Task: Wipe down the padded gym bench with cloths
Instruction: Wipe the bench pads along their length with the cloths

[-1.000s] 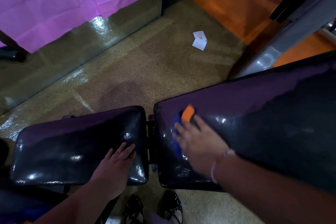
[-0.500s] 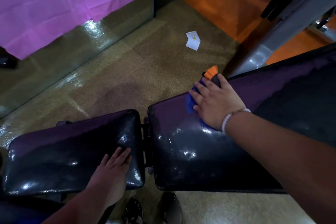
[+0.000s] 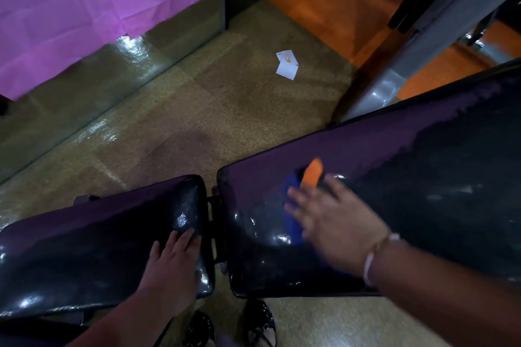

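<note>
The padded gym bench has two glossy black pads: a short seat pad point(image 3: 93, 251) at the left and a long back pad point(image 3: 423, 177) rising to the right. My right hand point(image 3: 335, 222), blurred by motion, presses a blue and orange cloth point(image 3: 301, 186) flat against the lower part of the back pad. Most of the cloth is hidden under my palm. My left hand point(image 3: 172, 265) lies flat with fingers together on the right end of the seat pad, holding nothing.
A metal hinge gap point(image 3: 215, 222) separates the two pads. White paper scraps point(image 3: 287, 65) lie on the brown speckled floor beyond the bench. A grey frame post point(image 3: 394, 76) stands at the upper right. My dark shoes point(image 3: 231, 327) show below the bench.
My right hand has swept the cloth back from the far edge of the back pad toward its middle. The left hand has stayed put on the seat pad.
</note>
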Motion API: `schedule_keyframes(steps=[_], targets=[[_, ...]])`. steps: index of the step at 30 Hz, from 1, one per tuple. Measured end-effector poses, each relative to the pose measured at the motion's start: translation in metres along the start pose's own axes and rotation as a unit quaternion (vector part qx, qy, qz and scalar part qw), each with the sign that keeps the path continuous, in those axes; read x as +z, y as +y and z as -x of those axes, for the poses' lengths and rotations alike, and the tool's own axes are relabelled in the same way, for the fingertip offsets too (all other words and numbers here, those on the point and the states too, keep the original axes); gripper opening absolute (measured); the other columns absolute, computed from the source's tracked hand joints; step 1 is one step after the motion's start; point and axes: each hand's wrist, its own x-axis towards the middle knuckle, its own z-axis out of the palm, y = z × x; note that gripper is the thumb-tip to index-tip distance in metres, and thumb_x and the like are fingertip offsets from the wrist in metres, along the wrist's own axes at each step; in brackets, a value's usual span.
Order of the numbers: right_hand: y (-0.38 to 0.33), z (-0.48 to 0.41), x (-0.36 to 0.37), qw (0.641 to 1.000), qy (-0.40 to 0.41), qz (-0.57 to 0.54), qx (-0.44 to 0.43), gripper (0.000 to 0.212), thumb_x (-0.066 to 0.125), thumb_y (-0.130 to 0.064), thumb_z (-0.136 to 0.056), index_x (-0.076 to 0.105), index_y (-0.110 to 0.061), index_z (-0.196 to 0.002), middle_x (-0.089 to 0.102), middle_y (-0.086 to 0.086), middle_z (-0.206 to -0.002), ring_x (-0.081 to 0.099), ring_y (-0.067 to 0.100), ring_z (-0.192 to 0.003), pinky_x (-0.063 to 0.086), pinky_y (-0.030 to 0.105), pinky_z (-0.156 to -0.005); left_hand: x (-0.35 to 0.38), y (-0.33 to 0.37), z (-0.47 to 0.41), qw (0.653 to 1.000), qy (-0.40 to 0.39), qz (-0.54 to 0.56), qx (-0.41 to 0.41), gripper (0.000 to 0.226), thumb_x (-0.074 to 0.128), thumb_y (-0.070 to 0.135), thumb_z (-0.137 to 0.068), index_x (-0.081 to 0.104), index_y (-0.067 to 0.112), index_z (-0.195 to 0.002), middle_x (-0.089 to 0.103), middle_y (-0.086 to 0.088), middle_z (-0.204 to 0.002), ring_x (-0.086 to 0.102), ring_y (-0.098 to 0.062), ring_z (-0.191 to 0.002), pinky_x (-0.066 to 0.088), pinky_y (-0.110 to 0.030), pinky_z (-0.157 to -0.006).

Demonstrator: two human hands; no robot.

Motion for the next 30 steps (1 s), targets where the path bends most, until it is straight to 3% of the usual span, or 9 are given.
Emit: schedule_keyframes(steps=[3, 5, 9, 13, 16, 19, 21, 26, 30], targets=[[0.056, -0.021, -0.035, 0.989, 0.048, 0.04, 0.137, 0.051, 0.036, -0.037, -0.086, 0.055, -0.018, -0.129, 0.054, 0.009, -0.137, 0.049, 0.029, -0.127, 0.028, 0.054, -0.105, -0.024, 0.042, -0.009, 0.989, 0.083, 0.118, 0.037, 0.064, 0.037, 0.042, -0.093, 0.006, 0.025, -0.146, -0.002, 0.006, -0.157, -0.007, -0.016, -0.143, 0.0, -0.042, -0.116], [0.077, -0.031, -0.05, 0.98, 0.028, 0.053, 0.192, 0.052, 0.023, -0.04, -0.095, 0.038, -0.022, -0.141, 0.038, 0.005, -0.15, 0.03, 0.026, -0.14, 0.017, 0.053, -0.112, -0.04, 0.075, -0.016, 0.968, 0.136, 0.193, 0.088, 0.063, 0.035, 0.044, -0.093, 0.005, 0.026, -0.146, -0.002, 0.008, -0.156, -0.008, -0.011, -0.142, -0.005, -0.037, -0.114], [0.06, -0.022, -0.04, 0.982, 0.016, 0.062, 0.179, 0.056, 0.02, -0.039, -0.096, 0.021, -0.018, -0.148, 0.022, 0.005, -0.157, 0.017, 0.026, -0.144, 0.006, 0.054, -0.114, -0.05, 0.129, -0.026, 0.932, 0.129, 0.302, 0.151, 0.062, 0.028, 0.045, -0.094, -0.002, 0.027, -0.145, -0.013, 0.01, -0.154, -0.016, -0.006, -0.138, -0.007, -0.034, -0.113], [0.008, 0.034, 0.0, 0.996, 0.037, 0.032, 0.081, 0.059, 0.035, -0.033, -0.081, 0.051, -0.009, -0.133, 0.049, 0.013, -0.141, 0.048, 0.032, -0.128, 0.017, 0.057, -0.107, -0.038, 0.131, -0.037, 0.955, 0.09, 0.232, 0.161, 0.07, 0.03, 0.046, -0.094, -0.026, 0.033, -0.132, -0.035, 0.014, -0.141, -0.031, -0.006, -0.13, -0.007, -0.039, -0.114], [-0.015, 0.064, 0.018, 1.0, 0.001, 0.011, 0.016, 0.06, 0.035, -0.034, -0.08, 0.053, -0.01, -0.131, 0.052, 0.011, -0.138, 0.052, 0.03, -0.125, 0.015, 0.056, -0.107, -0.037, 0.128, -0.04, 0.961, 0.07, 0.209, 0.168, 0.07, 0.028, 0.048, -0.093, -0.031, 0.035, -0.129, -0.039, 0.012, -0.14, -0.034, -0.009, -0.129, -0.01, -0.038, -0.113], [-0.003, 0.065, 0.014, 1.0, 0.013, 0.007, -0.026, 0.054, 0.057, -0.039, -0.078, 0.058, -0.017, -0.127, 0.055, 0.005, -0.136, 0.054, 0.026, -0.123, 0.022, 0.054, -0.104, -0.04, 0.129, -0.038, 0.963, 0.072, 0.204, 0.162, 0.071, 0.029, 0.047, -0.094, -0.032, 0.034, -0.128, -0.039, 0.012, -0.138, -0.033, -0.008, -0.129, -0.011, -0.036, -0.112], [0.026, 0.052, 0.002, 0.999, 0.045, 0.016, 0.001, 0.052, 0.055, -0.039, -0.077, 0.06, -0.019, -0.125, 0.057, 0.006, -0.134, 0.055, 0.026, -0.121, 0.025, 0.054, -0.102, -0.042, 0.129, -0.038, 0.963, 0.079, 0.205, 0.159, 0.071, 0.03, 0.047, -0.093, -0.031, 0.033, -0.128, -0.038, 0.012, -0.138, -0.032, -0.007, -0.13, -0.01, -0.035, -0.112], [0.107, 0.006, -0.048, 0.969, 0.067, 0.064, 0.231, 0.055, 0.024, -0.04, -0.092, 0.048, -0.019, -0.136, 0.048, 0.007, -0.143, 0.041, 0.029, -0.133, 0.023, 0.054, -0.109, -0.04, 0.128, -0.038, 0.965, 0.089, 0.194, 0.155, 0.074, 0.031, 0.048, -0.093, -0.032, 0.032, -0.129, -0.037, 0.012, -0.141, -0.031, -0.008, -0.131, -0.009, -0.034, -0.113], [0.085, -0.007, -0.043, 0.968, 0.061, 0.068, 0.233, 0.056, 0.021, -0.039, -0.096, 0.025, -0.018, -0.147, 0.027, 0.007, -0.155, 0.022, 0.029, -0.142, 0.007, 0.054, -0.113, -0.039, 0.127, -0.038, 0.965, 0.084, 0.193, 0.157, 0.073, 0.031, 0.048, -0.093, -0.031, 0.034, -0.129, -0.036, 0.013, -0.141, -0.03, -0.008, -0.132, -0.008, -0.034, -0.114]])
